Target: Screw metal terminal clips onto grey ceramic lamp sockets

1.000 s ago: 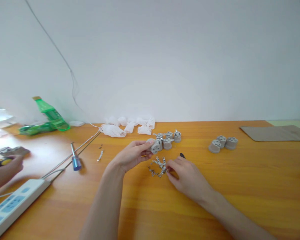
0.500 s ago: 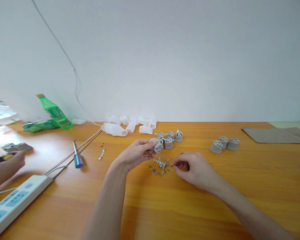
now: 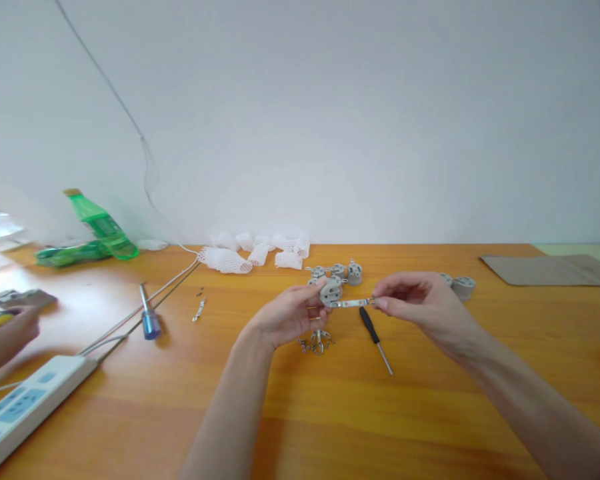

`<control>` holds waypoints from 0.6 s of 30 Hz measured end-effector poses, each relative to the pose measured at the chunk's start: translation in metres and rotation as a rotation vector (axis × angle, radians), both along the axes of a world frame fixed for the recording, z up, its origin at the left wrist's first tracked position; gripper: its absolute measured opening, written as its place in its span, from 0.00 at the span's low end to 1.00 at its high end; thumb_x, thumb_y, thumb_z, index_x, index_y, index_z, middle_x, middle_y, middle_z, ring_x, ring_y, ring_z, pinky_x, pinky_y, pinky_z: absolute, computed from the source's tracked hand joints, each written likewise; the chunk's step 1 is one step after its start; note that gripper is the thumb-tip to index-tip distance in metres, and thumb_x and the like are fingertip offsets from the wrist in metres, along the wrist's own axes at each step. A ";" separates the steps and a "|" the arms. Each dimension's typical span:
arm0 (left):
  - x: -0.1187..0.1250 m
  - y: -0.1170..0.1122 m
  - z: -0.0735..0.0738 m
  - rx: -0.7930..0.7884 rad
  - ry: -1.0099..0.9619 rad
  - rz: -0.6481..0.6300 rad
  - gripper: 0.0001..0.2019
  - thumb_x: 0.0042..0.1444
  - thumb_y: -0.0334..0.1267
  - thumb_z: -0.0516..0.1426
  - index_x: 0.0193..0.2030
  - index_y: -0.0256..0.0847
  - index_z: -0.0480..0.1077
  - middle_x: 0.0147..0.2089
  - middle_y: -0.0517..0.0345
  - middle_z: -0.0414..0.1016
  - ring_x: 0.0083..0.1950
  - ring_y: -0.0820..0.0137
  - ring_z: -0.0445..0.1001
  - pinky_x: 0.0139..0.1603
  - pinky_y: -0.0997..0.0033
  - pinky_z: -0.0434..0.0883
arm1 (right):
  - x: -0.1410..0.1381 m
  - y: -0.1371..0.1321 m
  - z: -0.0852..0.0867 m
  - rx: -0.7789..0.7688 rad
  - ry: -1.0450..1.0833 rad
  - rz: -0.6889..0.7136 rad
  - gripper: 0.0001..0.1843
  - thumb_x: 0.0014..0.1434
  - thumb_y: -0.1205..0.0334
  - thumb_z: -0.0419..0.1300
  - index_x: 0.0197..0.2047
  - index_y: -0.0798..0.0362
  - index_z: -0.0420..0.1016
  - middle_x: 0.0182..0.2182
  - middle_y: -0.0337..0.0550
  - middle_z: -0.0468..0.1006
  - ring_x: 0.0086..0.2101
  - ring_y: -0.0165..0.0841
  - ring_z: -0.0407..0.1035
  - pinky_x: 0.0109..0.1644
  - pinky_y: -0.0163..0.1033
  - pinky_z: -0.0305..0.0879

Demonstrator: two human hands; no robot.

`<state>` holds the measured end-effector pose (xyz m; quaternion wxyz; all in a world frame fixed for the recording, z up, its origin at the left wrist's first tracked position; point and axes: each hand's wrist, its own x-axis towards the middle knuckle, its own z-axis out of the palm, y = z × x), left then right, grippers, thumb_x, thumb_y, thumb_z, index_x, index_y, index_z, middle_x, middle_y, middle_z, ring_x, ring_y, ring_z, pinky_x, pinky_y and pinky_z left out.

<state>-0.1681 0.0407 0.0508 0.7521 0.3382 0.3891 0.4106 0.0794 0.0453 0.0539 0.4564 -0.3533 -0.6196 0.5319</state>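
"What colour is the held round piece [image 3: 331, 293]?"

"Pale grey, with dark openings. The metal strip [image 3: 351, 303] is shiny silver."

"And the slim screwdriver [image 3: 369, 325]?"

"Black handle, silver shaft — while the stubby screwdriver [image 3: 151, 324] has a translucent blue handle."

"Any patterns?"

"Yes, 2 clear ones: the tabletop [image 3: 430, 427] is orange-brown with streaky wood grain, and the white sleeves [image 3: 225, 261] show an open mesh. The wall [image 3: 380, 120] is plain pale grey-blue."

"And the bottle [image 3: 103, 228]?"

"Bright green — its cap [image 3: 72, 192] is yellowish brown. The power strip [image 3: 77, 367] is white with light-blue panels, and the flat sheet [image 3: 555, 270] is dull brown."
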 end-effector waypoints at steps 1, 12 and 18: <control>0.004 0.000 0.000 -0.028 -0.041 -0.010 0.14 0.54 0.43 0.69 0.40 0.36 0.76 0.35 0.55 0.74 0.31 0.76 0.69 0.31 0.77 0.66 | 0.001 0.001 0.000 -0.010 0.062 -0.012 0.08 0.48 0.57 0.74 0.31 0.51 0.84 0.28 0.42 0.82 0.30 0.33 0.73 0.37 0.39 0.70; 0.033 0.001 0.002 -0.151 -0.261 -0.037 0.09 0.62 0.39 0.63 0.44 0.35 0.75 0.35 0.54 0.74 0.28 0.79 0.70 0.25 0.85 0.70 | -0.006 0.007 -0.009 -0.192 0.230 -0.012 0.06 0.47 0.61 0.74 0.32 0.49 0.87 0.29 0.41 0.83 0.29 0.29 0.72 0.39 0.38 0.69; 0.035 0.002 0.002 -0.152 -0.263 0.008 0.07 0.61 0.37 0.63 0.41 0.34 0.75 0.33 0.57 0.73 0.27 0.79 0.72 0.23 0.86 0.71 | -0.006 0.008 -0.013 -0.336 0.287 0.060 0.11 0.46 0.59 0.76 0.34 0.51 0.87 0.31 0.43 0.85 0.32 0.31 0.76 0.44 0.39 0.74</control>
